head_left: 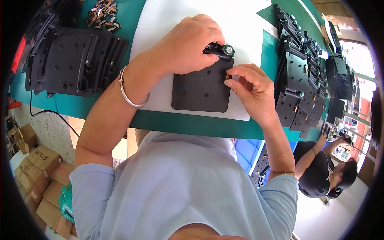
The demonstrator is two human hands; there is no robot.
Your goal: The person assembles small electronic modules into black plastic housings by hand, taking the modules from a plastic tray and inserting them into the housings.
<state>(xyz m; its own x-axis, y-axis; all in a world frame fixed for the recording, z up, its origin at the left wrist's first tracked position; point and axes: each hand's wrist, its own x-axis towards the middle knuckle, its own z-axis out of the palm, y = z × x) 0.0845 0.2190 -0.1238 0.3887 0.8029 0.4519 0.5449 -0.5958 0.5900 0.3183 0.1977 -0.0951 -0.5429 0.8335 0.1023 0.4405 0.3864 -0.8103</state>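
A black plastic plate point(194, 94) with small pegs lies on a white sheet in front of me. Along its far edge runs a black tubular part, ending at the right in a round, green-rimmed silver piece point(228, 50). My left hand point(190, 44) comes over the plate from the left, its thumb and fingers closed around that tubular part. At the plate's right edge, my right hand point(256, 86) pinches a small copper-coloured part point(228, 76) between thumb and forefinger. Fingertips hide some of this small part.
Black plates are stacked at the left point(66, 60), near a pile of small metal parts point(103, 16). Rows of plates with tubular parts point(298, 72) fill the table's right side. Cardboard boxes point(40, 164) sit on the floor at left. Another person point(320, 172) works at far right.
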